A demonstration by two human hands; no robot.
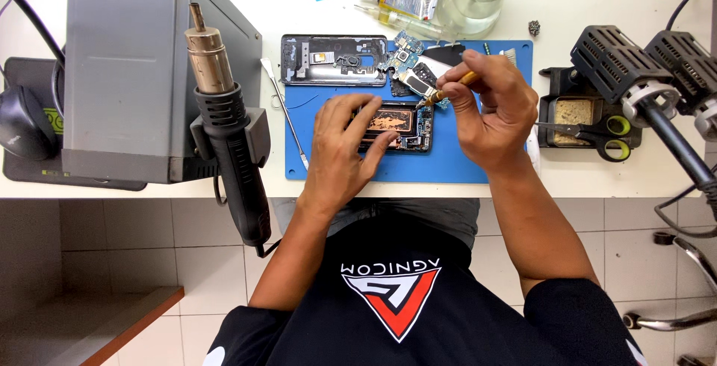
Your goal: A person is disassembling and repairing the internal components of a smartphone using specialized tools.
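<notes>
From the head camera, my left hand (345, 146) lay flat with fingers spread on the opened phone (396, 123), pinning it to the blue mat (478, 164) at the middle of the white surface (642, 179). My right hand (497, 108), at three o'clock of the phone, pinched a screwdriver (448, 91), its tip touching the phone's upper right corner. A back cover (332, 60) lay at eleven o'clock of the phone, a circuit board (405, 56) at twelve. A spudger (284, 112) sat at nine o'clock, a hot-air gun (228, 131) beyond it. Scissors (597, 136) lay at three o'clock.
</notes>
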